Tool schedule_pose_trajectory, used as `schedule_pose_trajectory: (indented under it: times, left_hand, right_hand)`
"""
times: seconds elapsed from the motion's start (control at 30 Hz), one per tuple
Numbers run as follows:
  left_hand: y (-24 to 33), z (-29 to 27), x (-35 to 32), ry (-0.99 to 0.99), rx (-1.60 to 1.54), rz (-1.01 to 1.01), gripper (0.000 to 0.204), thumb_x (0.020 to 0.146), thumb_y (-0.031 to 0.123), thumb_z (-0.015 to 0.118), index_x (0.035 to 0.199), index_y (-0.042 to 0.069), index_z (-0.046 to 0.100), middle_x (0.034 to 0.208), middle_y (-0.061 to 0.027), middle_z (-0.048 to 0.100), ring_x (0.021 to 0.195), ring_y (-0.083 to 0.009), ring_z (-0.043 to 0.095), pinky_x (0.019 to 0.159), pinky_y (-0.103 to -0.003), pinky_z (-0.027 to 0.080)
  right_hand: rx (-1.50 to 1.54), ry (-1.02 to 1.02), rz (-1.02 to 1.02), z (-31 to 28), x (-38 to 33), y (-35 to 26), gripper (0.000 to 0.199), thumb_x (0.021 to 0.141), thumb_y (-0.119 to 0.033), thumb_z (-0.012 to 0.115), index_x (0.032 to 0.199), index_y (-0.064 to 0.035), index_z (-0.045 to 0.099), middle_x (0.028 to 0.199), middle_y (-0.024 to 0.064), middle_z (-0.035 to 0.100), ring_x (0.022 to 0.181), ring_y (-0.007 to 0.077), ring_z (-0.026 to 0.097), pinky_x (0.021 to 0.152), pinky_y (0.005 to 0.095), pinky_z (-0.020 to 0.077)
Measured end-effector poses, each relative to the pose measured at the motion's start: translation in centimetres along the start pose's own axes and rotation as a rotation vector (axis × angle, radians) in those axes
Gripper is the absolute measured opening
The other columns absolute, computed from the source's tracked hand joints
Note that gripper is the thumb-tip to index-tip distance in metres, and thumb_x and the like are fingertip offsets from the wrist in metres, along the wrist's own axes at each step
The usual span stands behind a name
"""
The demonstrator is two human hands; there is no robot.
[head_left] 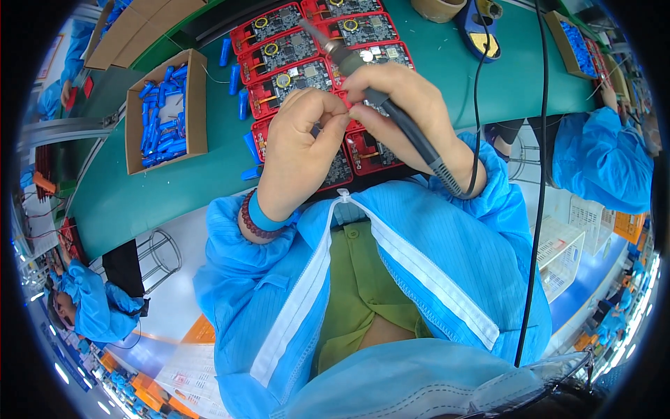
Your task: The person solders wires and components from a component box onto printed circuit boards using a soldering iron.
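My right hand (412, 105) is wrapped round a soldering iron (345, 59) with a dark handle, its metal tip pointing up and left over the boards. The tips of my right thumb and fingers meet near my left fingertips. My left hand (296, 150) is closed in a pinch, thumb against forefinger; what it holds, if anything, is too hidden to name. Beneath both hands lie rows of red plastic cases (269, 80) with grey circuit boards inside, several with a yellow ring on the board. Blue cylindrical cells (243, 105) with wires lie along the cases' left side.
A cardboard box (202, 115) of blue cells stands left on the green table (146, 202). Far right are a blue iron stand (474, 38) with a yellow sponge, a brown round container (436, 10) and another cardboard box (558, 42). Black cables (543, 174) hang at the right; co-workers sit either side.
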State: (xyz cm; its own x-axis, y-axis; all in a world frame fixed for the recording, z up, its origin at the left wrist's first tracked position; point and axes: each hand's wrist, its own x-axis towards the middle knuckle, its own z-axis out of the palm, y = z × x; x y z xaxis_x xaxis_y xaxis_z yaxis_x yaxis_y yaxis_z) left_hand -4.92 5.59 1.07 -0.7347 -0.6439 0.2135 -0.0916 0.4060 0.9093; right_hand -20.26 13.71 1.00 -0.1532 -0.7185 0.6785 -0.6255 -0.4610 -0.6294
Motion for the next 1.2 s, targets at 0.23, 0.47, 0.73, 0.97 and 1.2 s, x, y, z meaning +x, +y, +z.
schedule_pose_trajectory:
  times: [0.23,0.47,0.73,0.97,1.2]
  left_hand:
    - [1.0,-0.4,1.1,-0.035,0.236,0.231,0.01,0.072,-0.004,0.062,0.078,0.0,0.056,0.072,-0.0119,0.054,0.069,-0.0296,0.05,0.061,-0.037,0.041]
    - [1.7,0.3,1.6,-0.023,0.161,0.268,0.011,0.072,-0.005,0.06,0.077,0.001,0.053,0.072,-0.0137,0.053,0.07,-0.0322,0.051,0.06,-0.039,0.041]
    - [0.6,-3.6,1.0,0.186,-0.229,-0.066,0.005,0.087,0.002,0.055,0.083,0.003,0.053,0.067,0.0048,0.042,0.06,-0.0004,0.035,0.053,-0.019,0.031]
    - [-0.2,-1.6,1.5,0.079,-0.416,-0.125,0.004,0.087,0.003,0.055,0.084,0.004,0.054,0.067,0.0056,0.044,0.061,-0.001,0.036,0.054,-0.019,0.031]
    - [-1.2,-1.6,0.2,0.022,-0.353,-0.233,0.005,0.087,0.003,0.056,0.082,0.003,0.053,0.065,0.006,0.04,0.06,-0.0009,0.035,0.052,-0.019,0.03]
  right_hand:
    - [-0.06,-0.174,-0.062,-0.8,-0.2,0.4,0.027,0.077,-0.006,0.061,0.102,-0.0097,0.055,0.08,0.0094,0.056,0.073,0.0288,0.055,0.063,0.0363,0.0442]
    - [-0.147,-0.199,-0.133,-2.4,0.1,-0.3,0.027,0.074,-0.006,0.059,0.1,-0.0071,0.055,0.08,0.0105,0.053,0.073,0.0286,0.053,0.063,0.0351,0.0439]
    - [-0.389,0.341,-0.053,-9.0,6.0,7.4,0.014,0.085,-0.001,0.055,0.098,-0.0031,0.056,0.085,0.0062,0.057,0.074,0.0119,0.054,0.066,0.024,0.0427]
    - [-0.708,0.189,-0.022,-16.0,15.2,14.8,0.027,0.084,-0.011,0.062,0.109,-0.0045,0.053,0.086,0.0145,0.059,0.08,0.0245,0.059,0.071,0.0316,0.0464]
    - [-0.152,0.165,0.094,-11.9,7.3,6.2,0.011,0.091,-0.008,0.051,0.101,-0.0052,0.056,0.081,0.0011,0.053,0.075,0.0088,0.051,0.067,0.0212,0.041]
